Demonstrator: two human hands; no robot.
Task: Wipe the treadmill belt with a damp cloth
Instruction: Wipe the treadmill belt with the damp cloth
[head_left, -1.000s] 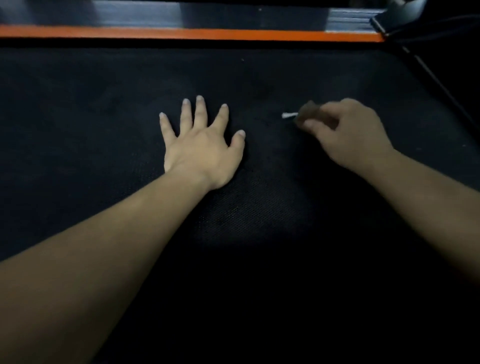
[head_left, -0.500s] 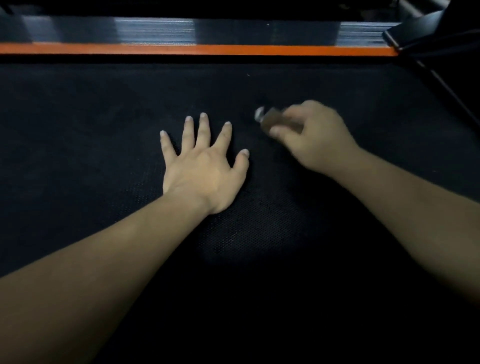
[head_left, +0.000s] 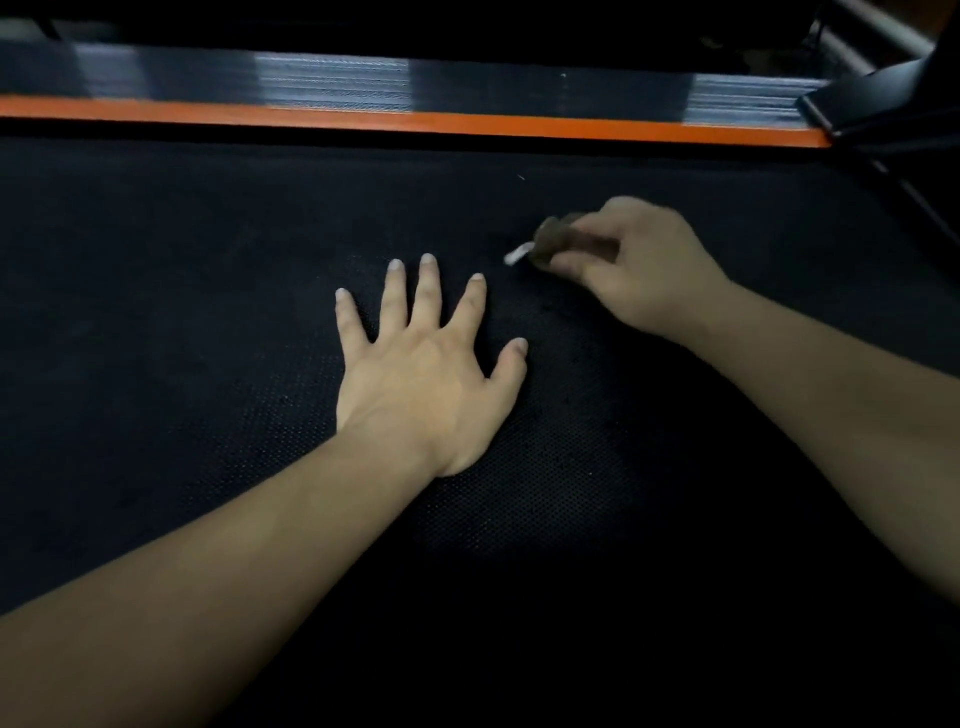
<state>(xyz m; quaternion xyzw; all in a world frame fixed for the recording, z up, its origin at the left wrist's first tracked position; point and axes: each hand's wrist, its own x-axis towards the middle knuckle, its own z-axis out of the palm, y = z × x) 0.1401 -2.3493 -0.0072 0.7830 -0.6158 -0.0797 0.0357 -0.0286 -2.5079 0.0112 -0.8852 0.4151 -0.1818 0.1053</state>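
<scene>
Leftward we had swept the small brown cloth (head_left: 553, 241), pinched by our right hand (head_left: 639, 265), across the treadmill belt (head_left: 208, 260), nearer our left hand (head_left: 421, 374), which lay flat and spread. Soft and light, it seemed likely to bunch; best held wadded.

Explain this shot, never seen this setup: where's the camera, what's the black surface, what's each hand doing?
No robot here: a person wears one wide-angle camera on the head, looking forward and down. The black textured surface is the treadmill belt, edged at the far side by an orange strip and a ribbed side rail. The left hand lies flat on the belt, fingers spread, holding nothing. The right hand pinches a small brownish cloth with a white bit at its tip; it is blurred, so contact with the belt is unclear.
</scene>
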